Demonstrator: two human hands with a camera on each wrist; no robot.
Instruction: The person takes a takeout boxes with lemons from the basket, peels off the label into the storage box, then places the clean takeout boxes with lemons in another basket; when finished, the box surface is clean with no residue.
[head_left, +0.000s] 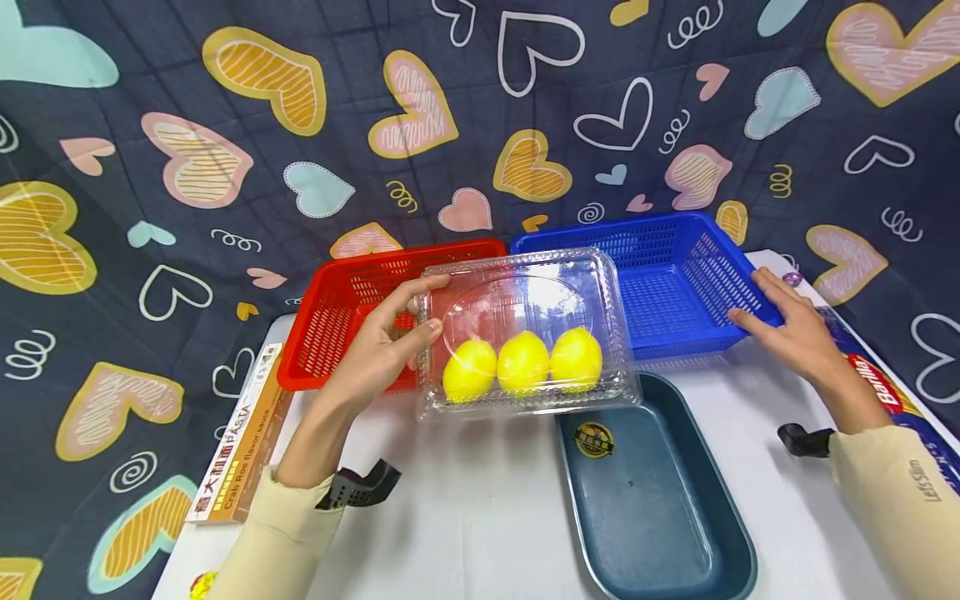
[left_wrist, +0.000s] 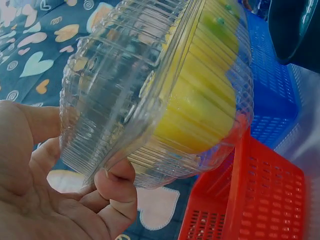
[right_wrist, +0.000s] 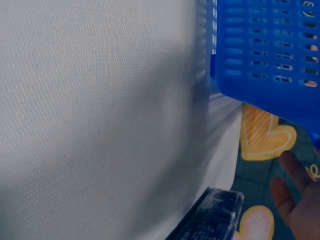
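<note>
My left hand [head_left: 375, 346] grips the left edge of a clear plastic clamshell container [head_left: 525, 404], thumb on the near side. Inside it, three yellow lemons [head_left: 522, 363] lie in a row along the lower side. The left wrist view shows the thumb and fingers pinching a corner of the container [left_wrist: 110, 100]. The container is held tilted above the table, in front of a red basket [head_left: 315, 333] and a blue basket [head_left: 682, 340]. At the blue basket's right rim is my right hand [head_left: 798, 329], fingers extended and holding nothing; whether it touches the rim I cannot tell.
A dark teal tray [head_left: 637, 508] sits on the white table [head_left: 465, 517], partly beneath the container. An orange-and-white pasta box [head_left: 251, 442] lies at the left, and a blue Barilla package [head_left: 885, 383] at the right. Heart-patterned cloth [head_left: 465, 100] hangs behind.
</note>
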